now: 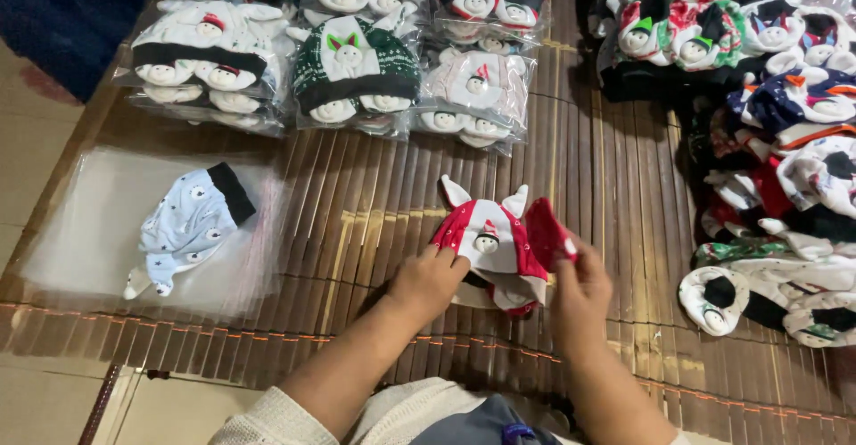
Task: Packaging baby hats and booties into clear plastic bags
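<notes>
The red-and-white hat point(493, 247) at the centre looks like soft, matt knitted cloth, pinched by the bare left hand point(431, 280) and right hand point(581, 286); it lies on a mat point(374, 204) of thin brown bamboo-like slats with a faint sheen. At nine o'clock a pale blue cloth hat point(185, 225) sits inside a clear, glossy plastic bag point(89, 222). At twelve o'clock the bagged hats point(357, 70) gleam under smooth plastic film, while the loose hats point(785, 142) at three o'clock show matt fabric.
</notes>
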